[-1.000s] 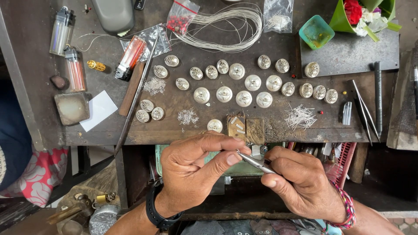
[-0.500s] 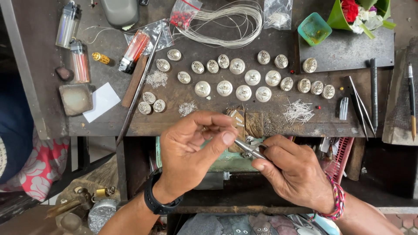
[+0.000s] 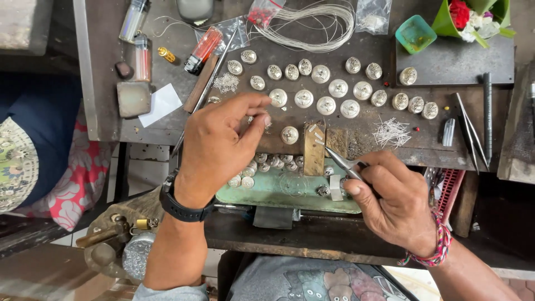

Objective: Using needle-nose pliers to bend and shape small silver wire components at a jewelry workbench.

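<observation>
A dark desk [image 3: 446, 61] is seen, covered with rows of round silver beads [image 3: 326, 105]. The left hand [image 3: 220, 145] is closed in a pinch above the bead at its 2 o'clock. Tweezers [image 3: 341, 160] are gripped by the right hand [image 3: 393, 206]; their long axis is pointed toward 10 o'clock, toward a small brown block [image 3: 314, 149].

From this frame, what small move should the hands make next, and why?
Probably bring the tweezers in the right hand up toward the left hand. The left fingertips are pinched over the bench beside the round silver pieces, while the tweezer tips sit apart over the small wooden block.
</observation>
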